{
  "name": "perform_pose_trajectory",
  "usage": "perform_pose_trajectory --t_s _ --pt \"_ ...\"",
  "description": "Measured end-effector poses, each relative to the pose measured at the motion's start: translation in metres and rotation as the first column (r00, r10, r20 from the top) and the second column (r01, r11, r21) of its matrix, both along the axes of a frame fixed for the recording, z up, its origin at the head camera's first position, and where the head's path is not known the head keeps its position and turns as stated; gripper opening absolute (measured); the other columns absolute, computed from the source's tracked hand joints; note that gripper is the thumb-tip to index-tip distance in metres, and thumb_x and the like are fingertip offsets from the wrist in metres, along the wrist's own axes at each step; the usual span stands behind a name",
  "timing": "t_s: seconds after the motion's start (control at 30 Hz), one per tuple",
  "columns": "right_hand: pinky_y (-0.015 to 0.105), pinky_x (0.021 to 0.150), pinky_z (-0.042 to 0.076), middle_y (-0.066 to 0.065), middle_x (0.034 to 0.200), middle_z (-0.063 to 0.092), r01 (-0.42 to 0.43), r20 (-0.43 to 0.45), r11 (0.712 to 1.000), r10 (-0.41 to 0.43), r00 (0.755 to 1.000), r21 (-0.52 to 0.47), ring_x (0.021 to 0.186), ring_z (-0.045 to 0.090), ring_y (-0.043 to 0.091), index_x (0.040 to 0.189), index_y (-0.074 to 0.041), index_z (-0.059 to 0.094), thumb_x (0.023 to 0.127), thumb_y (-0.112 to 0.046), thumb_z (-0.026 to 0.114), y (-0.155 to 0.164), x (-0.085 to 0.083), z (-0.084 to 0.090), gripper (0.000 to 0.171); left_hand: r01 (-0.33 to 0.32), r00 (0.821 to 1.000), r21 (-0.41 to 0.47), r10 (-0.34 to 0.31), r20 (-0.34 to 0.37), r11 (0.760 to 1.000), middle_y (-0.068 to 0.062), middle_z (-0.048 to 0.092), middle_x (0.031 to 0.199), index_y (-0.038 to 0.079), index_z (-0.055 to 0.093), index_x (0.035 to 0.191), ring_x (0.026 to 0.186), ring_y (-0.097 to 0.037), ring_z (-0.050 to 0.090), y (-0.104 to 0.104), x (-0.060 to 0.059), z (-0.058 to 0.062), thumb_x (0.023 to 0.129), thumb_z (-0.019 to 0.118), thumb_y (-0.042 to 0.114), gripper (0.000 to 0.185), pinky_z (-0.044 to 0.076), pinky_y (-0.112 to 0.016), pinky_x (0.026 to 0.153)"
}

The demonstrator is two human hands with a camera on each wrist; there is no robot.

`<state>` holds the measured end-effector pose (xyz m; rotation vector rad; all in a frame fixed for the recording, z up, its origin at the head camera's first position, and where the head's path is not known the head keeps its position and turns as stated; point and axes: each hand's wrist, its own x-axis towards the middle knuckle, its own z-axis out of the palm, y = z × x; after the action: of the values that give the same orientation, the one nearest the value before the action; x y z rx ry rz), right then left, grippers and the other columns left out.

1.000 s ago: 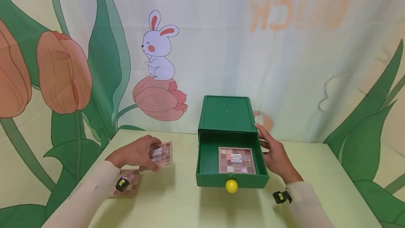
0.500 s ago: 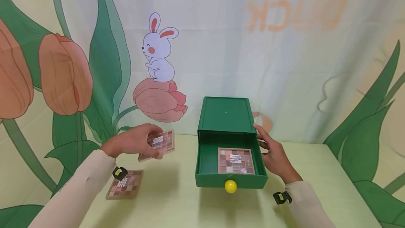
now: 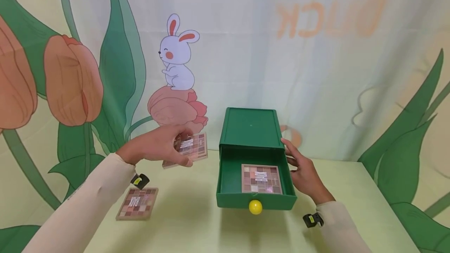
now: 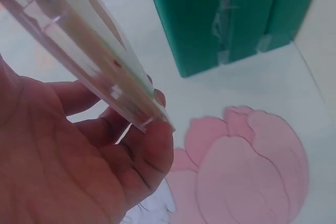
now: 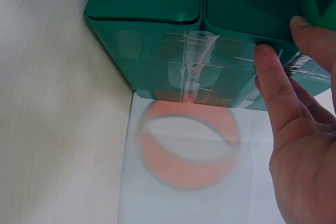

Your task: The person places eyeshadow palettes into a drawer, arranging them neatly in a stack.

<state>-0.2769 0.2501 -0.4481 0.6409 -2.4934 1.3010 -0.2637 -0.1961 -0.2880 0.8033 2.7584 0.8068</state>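
My left hand (image 3: 156, 143) grips an eyeshadow palette (image 3: 197, 145) by its left side, above the table and left of the green drawer box (image 3: 250, 126). From the left wrist view, the palette's clear edge (image 4: 79, 61) is seen between thumb and fingers. The drawer (image 3: 230, 201) is pulled out, and a second palette (image 3: 260, 179) lies face up inside, toward the right. Fairly straight fingers of my right hand (image 3: 306, 173) rest against the box's right side; in the right wrist view, fingertips touch the taped green wall (image 5: 226, 66).
Another palette (image 3: 138, 204) lies on the pale table (image 3: 183, 221) at the left, below my left forearm. A yellow knob (image 3: 255, 207) sticks out from the drawer front. Behind the table hangs a curtain (image 3: 316, 81) printed with tulips and a rabbit.
My left hand has lifted its palette up and to the right, away from the palette on the table, which is now fully uncovered. My right hand stays at the box.
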Motion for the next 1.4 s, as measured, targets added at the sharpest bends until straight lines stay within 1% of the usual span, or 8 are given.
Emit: perform_pose_trajectory --t_s 0.17,0.3,0.47,0.63,0.87,1.0,1.27,1.4 --pt "0.049 0.083 0.065 0.023 0.149 0.058 0.004 -0.005 1.0 -0.004 1.0 0.005 0.133 0.062 0.049 0.166 -0.044 0.026 0.096 -0.002 0.076 0.001 -0.001 0.0 0.096 0.022 0.998 -0.045 -0.025 -0.062 0.999 -0.002 0.061 0.114 0.018 0.059 0.136 0.105 -0.021 0.057 0.018 0.004 0.01 0.071 0.088 0.049 0.077 0.058 -0.032 0.077" --pt "0.05 0.085 0.065 0.022 0.15 0.057 0.001 0.018 1.0 -0.001 1.0 0.003 0.134 0.062 0.049 0.166 -0.046 0.026 0.096 -0.004 0.076 0.0 -0.002 -0.001 0.096 0.027 0.997 -0.086 -0.034 -0.074 0.996 0.0 0.061 0.116 0.018 0.059 0.136 0.106 -0.019 0.057 0.029 0.006 0.014 0.07 0.087 0.053 0.08 0.057 -0.031 0.08" --pt "0.049 0.084 0.065 0.022 0.149 0.058 -0.008 0.006 1.0 0.008 1.0 -0.008 0.134 0.062 0.049 0.167 -0.04 0.027 0.096 -0.003 0.076 0.0 -0.003 -0.001 0.094 0.048 0.997 -0.096 -0.054 -0.064 0.994 0.0 0.06 0.119 0.016 0.057 0.14 0.105 -0.018 0.06 0.038 0.006 0.019 0.071 0.087 0.054 0.084 0.057 -0.032 0.083" --pt "0.05 0.083 0.065 0.023 0.147 0.059 -0.01 -0.011 1.0 0.01 1.0 0.0 0.133 0.062 0.049 0.168 -0.036 0.027 0.096 -0.003 0.077 0.0 -0.002 0.0 0.094 0.056 0.993 -0.142 -0.07 -0.095 0.988 0.001 0.059 0.119 0.016 0.058 0.14 0.106 -0.018 0.059 0.049 0.006 0.024 0.07 0.086 0.055 0.085 0.058 -0.032 0.083" --pt "0.053 0.083 0.065 0.024 0.148 0.058 -0.005 -0.011 1.0 0.005 1.0 0.009 0.133 0.062 0.05 0.169 -0.032 0.026 0.096 -0.002 0.076 -0.001 -0.001 -0.001 0.094 0.041 0.987 -0.232 -0.075 -0.139 0.972 0.003 0.059 0.117 0.018 0.059 0.142 0.108 -0.017 0.056 0.069 0.009 0.024 0.07 0.083 0.061 0.087 0.057 -0.031 0.084" --pt "0.052 0.082 0.065 0.023 0.147 0.059 -0.008 -0.012 1.0 0.009 1.0 0.012 0.132 0.063 0.049 0.168 -0.035 0.026 0.095 -0.003 0.077 -0.001 -0.002 0.001 0.094 0.053 0.982 -0.275 -0.1 -0.162 0.96 0.002 0.06 0.118 0.018 0.059 0.142 0.11 -0.017 0.053 0.08 0.008 0.024 0.072 0.08 0.064 0.087 0.056 -0.031 0.083" --pt "0.053 0.083 0.065 0.023 0.148 0.058 -0.003 0.007 1.0 0.002 1.0 0.011 0.133 0.061 0.051 0.167 -0.038 0.026 0.096 -0.003 0.077 -0.001 -0.001 0.0 0.095 0.102 0.986 -0.246 -0.131 -0.103 0.964 0.001 0.057 0.123 0.015 0.056 0.147 0.109 -0.016 0.055 0.1 0.007 0.019 0.074 0.083 0.061 0.09 0.057 -0.028 0.081" --pt "0.056 0.084 0.064 0.023 0.148 0.058 0.004 0.007 1.0 -0.004 1.0 0.019 0.133 0.06 0.052 0.167 -0.039 0.026 0.096 -0.004 0.077 -0.001 -0.002 0.0 0.095 0.13 0.982 -0.257 -0.16 -0.101 0.958 0.0 0.057 0.123 0.014 0.056 0.147 0.109 -0.015 0.054 0.112 0.006 0.014 0.075 0.084 0.061 0.09 0.057 -0.026 0.08"
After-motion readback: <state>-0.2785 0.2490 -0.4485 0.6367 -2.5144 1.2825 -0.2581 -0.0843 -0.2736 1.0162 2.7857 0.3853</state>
